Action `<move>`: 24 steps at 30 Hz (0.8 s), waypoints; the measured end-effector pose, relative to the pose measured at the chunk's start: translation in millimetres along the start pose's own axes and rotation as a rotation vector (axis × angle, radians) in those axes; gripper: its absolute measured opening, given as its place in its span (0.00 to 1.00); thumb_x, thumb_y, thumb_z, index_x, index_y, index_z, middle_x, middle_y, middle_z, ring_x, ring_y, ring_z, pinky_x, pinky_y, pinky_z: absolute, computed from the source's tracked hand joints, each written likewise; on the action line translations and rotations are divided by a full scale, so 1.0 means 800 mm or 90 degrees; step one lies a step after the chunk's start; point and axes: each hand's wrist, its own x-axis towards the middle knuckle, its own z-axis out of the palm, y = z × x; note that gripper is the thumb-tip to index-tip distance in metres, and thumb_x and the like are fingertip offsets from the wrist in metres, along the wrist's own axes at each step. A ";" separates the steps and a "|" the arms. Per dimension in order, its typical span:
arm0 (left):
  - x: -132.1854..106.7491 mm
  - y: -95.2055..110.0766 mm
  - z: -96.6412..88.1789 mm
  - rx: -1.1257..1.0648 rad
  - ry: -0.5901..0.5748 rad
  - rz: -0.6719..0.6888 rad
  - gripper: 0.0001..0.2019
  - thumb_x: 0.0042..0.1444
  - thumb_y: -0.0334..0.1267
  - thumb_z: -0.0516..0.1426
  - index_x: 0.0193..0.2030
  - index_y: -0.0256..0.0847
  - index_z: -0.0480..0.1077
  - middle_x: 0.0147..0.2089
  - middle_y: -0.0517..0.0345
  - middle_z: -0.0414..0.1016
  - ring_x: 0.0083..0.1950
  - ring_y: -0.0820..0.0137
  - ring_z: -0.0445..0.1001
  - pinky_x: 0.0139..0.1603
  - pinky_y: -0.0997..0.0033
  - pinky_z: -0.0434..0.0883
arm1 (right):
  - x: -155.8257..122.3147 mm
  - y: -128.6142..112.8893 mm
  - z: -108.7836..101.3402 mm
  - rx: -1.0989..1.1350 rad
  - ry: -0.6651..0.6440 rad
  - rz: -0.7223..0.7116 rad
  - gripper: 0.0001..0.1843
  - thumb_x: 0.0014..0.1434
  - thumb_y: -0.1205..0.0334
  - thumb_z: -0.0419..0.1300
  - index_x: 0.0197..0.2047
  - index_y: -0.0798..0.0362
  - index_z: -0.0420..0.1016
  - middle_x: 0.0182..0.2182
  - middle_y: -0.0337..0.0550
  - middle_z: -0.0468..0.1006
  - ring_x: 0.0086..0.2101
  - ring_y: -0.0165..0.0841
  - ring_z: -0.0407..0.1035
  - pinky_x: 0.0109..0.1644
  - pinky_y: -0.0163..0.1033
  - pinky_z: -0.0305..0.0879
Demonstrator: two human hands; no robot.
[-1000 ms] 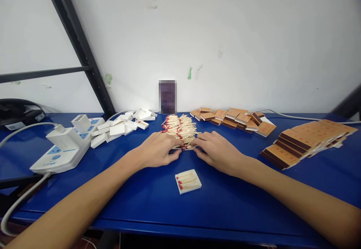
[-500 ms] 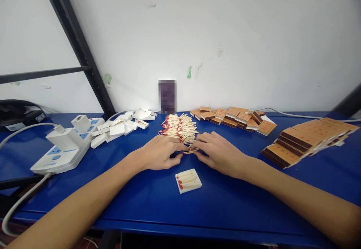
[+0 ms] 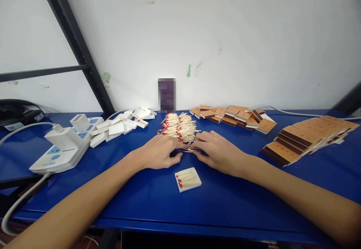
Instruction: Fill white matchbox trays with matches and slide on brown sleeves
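A heap of red-tipped matches (image 3: pixel 179 126) lies on the blue table. At its front edge, my left hand (image 3: pixel 159 151) rests with the index fingertip touching a few loose matches and the thumb apart from it. Facing it, my right hand (image 3: pixel 218 153) has its thumb and bent fingers closed around the ends of those matches; the fingers partly hide how many. Closer to me sits a white matchbox tray (image 3: pixel 197 184) with several matches lying side by side in it, heads to the left.
White empty trays (image 3: pixel 117 129) are piled at the back left, beside a power strip (image 3: pixel 64 162) with plugged-in chargers. Brown matchbox sleeves (image 3: pixel 237 113) lie at the back right, with a larger stack (image 3: pixel 304 136) further right. A blurred dark panel (image 3: pixel 167 94) stands by the wall.
My right fingers have drawn in slightly over the loose matches. My left hand stays almost where it was, and the tray with matches has not moved.
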 end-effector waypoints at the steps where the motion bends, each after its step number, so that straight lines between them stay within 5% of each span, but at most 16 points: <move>1: 0.000 0.000 0.000 0.000 -0.001 -0.002 0.17 0.60 0.36 0.52 0.55 0.45 0.72 0.43 0.55 0.79 0.42 0.64 0.77 0.41 0.68 0.69 | 0.000 0.000 -0.001 0.006 -0.002 0.002 0.09 0.66 0.63 0.53 0.42 0.53 0.75 0.39 0.47 0.74 0.40 0.37 0.67 0.41 0.42 0.56; 9: 0.000 0.000 0.000 0.001 0.020 0.011 0.15 0.65 0.40 0.51 0.54 0.43 0.71 0.45 0.55 0.78 0.45 0.65 0.76 0.43 0.69 0.69 | 0.001 0.001 -0.005 0.093 -0.030 0.076 0.05 0.61 0.66 0.57 0.37 0.51 0.75 0.36 0.42 0.77 0.39 0.36 0.68 0.43 0.42 0.58; 14: -0.001 0.002 -0.004 0.019 0.040 0.051 0.17 0.66 0.49 0.52 0.43 0.40 0.76 0.37 0.56 0.77 0.39 0.68 0.75 0.38 0.71 0.66 | 0.000 -0.004 -0.009 0.143 -0.055 0.089 0.05 0.61 0.65 0.57 0.36 0.50 0.75 0.35 0.41 0.76 0.37 0.35 0.67 0.42 0.41 0.58; 18: 0.000 0.003 -0.005 0.027 0.019 0.047 0.11 0.65 0.42 0.54 0.42 0.41 0.76 0.38 0.58 0.77 0.39 0.69 0.74 0.37 0.72 0.65 | -0.001 -0.004 -0.013 0.155 -0.065 0.075 0.07 0.63 0.60 0.57 0.39 0.50 0.76 0.37 0.43 0.76 0.38 0.37 0.66 0.43 0.43 0.57; 24: -0.003 0.008 -0.015 -0.013 -0.019 -0.004 0.06 0.60 0.34 0.56 0.39 0.42 0.75 0.38 0.60 0.77 0.37 0.70 0.73 0.36 0.72 0.63 | -0.002 0.002 -0.017 0.105 -0.067 0.049 0.07 0.63 0.66 0.55 0.36 0.52 0.74 0.34 0.42 0.75 0.37 0.35 0.66 0.42 0.42 0.55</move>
